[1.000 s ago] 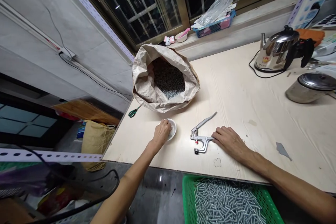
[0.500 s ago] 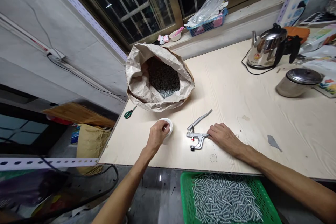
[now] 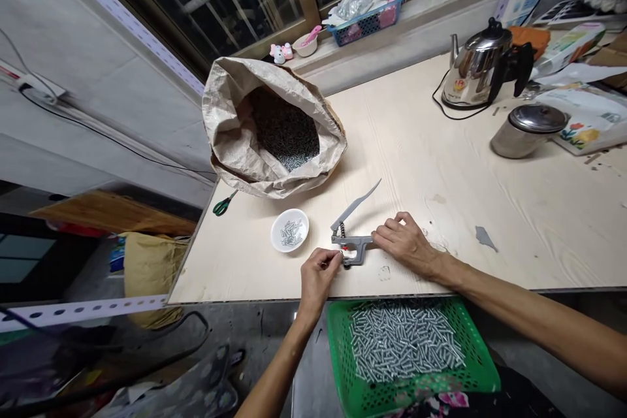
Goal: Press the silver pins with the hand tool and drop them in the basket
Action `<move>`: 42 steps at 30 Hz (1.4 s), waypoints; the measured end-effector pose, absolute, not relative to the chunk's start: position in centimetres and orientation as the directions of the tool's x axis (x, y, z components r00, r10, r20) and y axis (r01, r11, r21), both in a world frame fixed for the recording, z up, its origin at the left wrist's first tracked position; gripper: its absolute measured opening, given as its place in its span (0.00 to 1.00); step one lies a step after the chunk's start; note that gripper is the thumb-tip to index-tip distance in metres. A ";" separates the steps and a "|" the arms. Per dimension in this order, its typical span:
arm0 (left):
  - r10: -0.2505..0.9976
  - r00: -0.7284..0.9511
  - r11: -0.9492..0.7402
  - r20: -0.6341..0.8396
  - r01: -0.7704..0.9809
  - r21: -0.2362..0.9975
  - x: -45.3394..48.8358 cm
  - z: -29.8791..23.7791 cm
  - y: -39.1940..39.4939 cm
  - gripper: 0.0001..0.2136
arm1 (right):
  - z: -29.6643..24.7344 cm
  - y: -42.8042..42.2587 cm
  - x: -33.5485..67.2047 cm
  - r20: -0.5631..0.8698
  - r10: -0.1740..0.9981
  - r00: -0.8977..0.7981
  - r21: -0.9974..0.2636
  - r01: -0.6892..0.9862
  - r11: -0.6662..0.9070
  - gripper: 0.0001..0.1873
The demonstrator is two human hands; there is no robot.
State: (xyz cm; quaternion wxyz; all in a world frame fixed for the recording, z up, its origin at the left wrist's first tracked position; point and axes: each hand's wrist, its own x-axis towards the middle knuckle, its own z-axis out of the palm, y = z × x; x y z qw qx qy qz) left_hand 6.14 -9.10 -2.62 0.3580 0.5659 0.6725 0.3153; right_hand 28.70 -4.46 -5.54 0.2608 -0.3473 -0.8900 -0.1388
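My left hand is closed in a pinch beside the jaw of the grey snap-fastener pliers; what sits between the fingertips is too small to make out. Around the end of the pliers' lower handle, my right hand has its fingers closed, holding the tool on the table. The upper lever slants up and away, with a spring and a red tip by the jaw. Left of the pliers stands a white bowl with small silvery metal pieces inside, like those in the green basket below the table edge.
An open paper-like sack of small metal pieces stands at the back left, with green-handled scissors beside it. A kettle and a lidded metal pot stand at right. A grey scrap lies on the table.
My left hand has left the white bowl and moved right to the pliers' jaw, still pinched. The right hand stays on the handle. The camera view has shifted, bringing more of the basket into sight.
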 end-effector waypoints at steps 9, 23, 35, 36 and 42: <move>0.922 -0.042 0.333 -0.386 0.594 0.732 5.9 -2.9 -7.2 0.12 | -5.9 -4.3 28.7 0.467 0.629 -0.622 -0.017 0.704 0.710 0.14; 0.592 0.036 0.649 -0.805 0.571 0.503 5.8 -1.7 -7.3 0.12 | -4.2 -4.0 29.7 0.169 0.713 -0.680 -0.340 0.639 0.690 0.34; 0.618 -0.005 0.649 -0.786 0.567 0.507 6.2 -1.3 -8.7 0.11 | -3.6 -0.5 30.0 -0.002 0.611 -0.792 -0.314 0.580 0.751 0.55; 0.620 -0.003 0.647 -0.785 0.569 0.508 6.2 -1.3 -8.7 0.11 | -3.5 -0.6 30.0 0.013 0.612 -0.791 -0.313 0.578 0.754 0.53; 0.628 -0.007 0.634 -0.779 0.586 0.506 6.1 -1.4 -8.7 0.11 | -2.9 -1.1 30.1 0.022 0.618 -0.786 -0.304 0.583 0.753 0.42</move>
